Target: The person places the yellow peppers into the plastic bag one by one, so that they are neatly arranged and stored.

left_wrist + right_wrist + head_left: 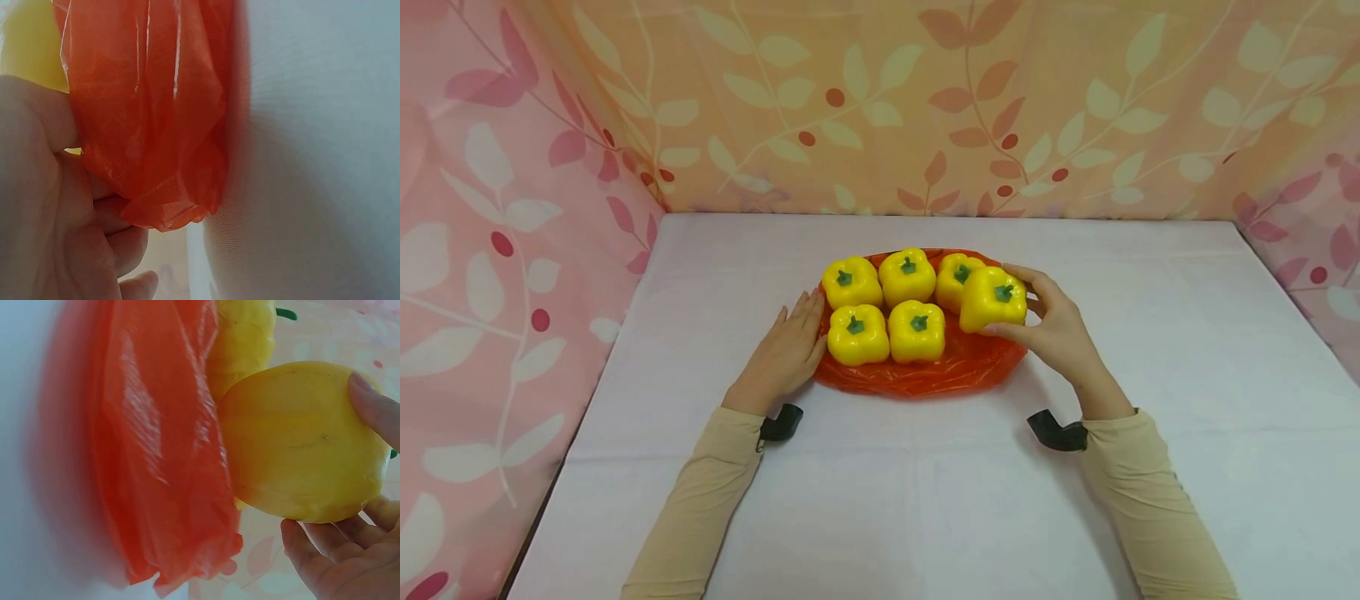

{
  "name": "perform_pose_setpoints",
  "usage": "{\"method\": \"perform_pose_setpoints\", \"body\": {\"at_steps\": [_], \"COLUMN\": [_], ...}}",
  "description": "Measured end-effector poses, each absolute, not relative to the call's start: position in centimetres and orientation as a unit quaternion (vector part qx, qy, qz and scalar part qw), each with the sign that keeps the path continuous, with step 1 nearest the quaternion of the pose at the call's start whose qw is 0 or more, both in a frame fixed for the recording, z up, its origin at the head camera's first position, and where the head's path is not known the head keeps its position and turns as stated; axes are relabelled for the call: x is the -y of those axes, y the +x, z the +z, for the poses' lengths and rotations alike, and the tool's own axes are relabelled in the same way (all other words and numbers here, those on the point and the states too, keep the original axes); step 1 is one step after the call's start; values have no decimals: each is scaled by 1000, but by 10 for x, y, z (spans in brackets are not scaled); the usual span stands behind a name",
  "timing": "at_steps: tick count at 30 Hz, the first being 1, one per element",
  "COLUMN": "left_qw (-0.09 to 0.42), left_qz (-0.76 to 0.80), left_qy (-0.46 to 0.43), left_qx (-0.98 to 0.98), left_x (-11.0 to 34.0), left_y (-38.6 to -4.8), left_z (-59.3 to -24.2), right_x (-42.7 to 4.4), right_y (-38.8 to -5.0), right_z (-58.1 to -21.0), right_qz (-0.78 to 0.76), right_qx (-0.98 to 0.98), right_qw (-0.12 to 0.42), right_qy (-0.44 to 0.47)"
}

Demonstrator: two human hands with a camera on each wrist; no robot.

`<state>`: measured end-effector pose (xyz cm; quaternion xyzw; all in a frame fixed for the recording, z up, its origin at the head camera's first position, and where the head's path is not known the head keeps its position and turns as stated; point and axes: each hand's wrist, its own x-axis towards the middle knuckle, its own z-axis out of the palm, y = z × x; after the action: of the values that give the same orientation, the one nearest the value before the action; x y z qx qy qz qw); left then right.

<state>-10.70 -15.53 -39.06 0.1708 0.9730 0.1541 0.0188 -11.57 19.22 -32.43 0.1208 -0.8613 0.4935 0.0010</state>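
Several yellow bell peppers [917, 332] with green stems sit in two rows on a crinkled red plastic bag [917, 379]. My right hand [1060, 329] grips another yellow bell pepper [306, 444] between thumb and fingers, raised over the bag's right side. In the head view it partly covers the back-right pepper [953, 279]. My left hand [786, 354] lies with fairly straight fingers along the bag's left edge, beside the leftmost peppers. The left wrist view shows those fingers against the red plastic [156, 112]. Whether anything stands beneath the plastic, I cannot tell.
A white cloth [910, 500] covers the table. Leaf-patterned curtains [880, 108] hang behind it and at both sides. Each wrist wears a black camera mount [1058, 432] near the beige sleeve.
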Motion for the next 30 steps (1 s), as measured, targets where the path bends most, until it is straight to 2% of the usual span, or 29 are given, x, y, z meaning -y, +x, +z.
{"method": "perform_pose_setpoints", "body": {"at_steps": [16, 30], "left_qw": [25, 25], "left_qz": [157, 158], "left_qy": [168, 168], "left_qx": [-973, -973], "left_x": [155, 155], "left_y": [-107, -108], "left_z": [-390, -389], "right_x": [-187, -185], "right_y": [-113, -118], "right_z": [-337, -343], "right_qz": [461, 433], "right_qx": [878, 890], "right_qw": [-51, -59], "right_qy": [117, 129]}}
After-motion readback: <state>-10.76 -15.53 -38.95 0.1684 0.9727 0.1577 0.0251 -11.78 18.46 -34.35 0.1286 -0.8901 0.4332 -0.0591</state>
